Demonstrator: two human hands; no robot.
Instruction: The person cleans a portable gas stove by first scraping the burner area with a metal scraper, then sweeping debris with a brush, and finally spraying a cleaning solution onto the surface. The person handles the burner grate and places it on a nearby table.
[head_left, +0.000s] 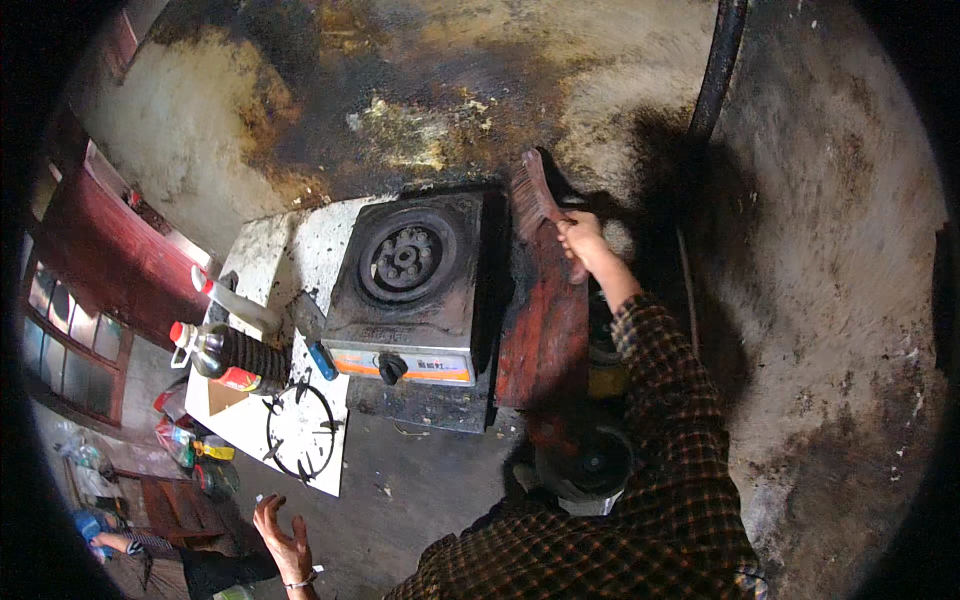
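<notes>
My right hand (583, 238) is closed around the handle of a reddish-brown bench brush (541, 187). The brush is above the far end of a worn red wooden board (536, 345), its bristles facing left; whether they touch the board I cannot tell. To the left of that board stands a sooty single-burner gas stove (409, 274) with a black control knob (391, 368). Low at the left, my left hand (286, 541) hangs in the air with its fingers apart, holding nothing. A bracelet circles its wrist.
Left of the stove, a speckled white board (251, 442) bears a black pot support ring (300, 431), a red-capped oil bottle (229, 356), a white bottle (244, 304) and a blue-handled tool (321, 360). Stained walls rise behind and right. Another person's arm (116, 541) shows at lower left.
</notes>
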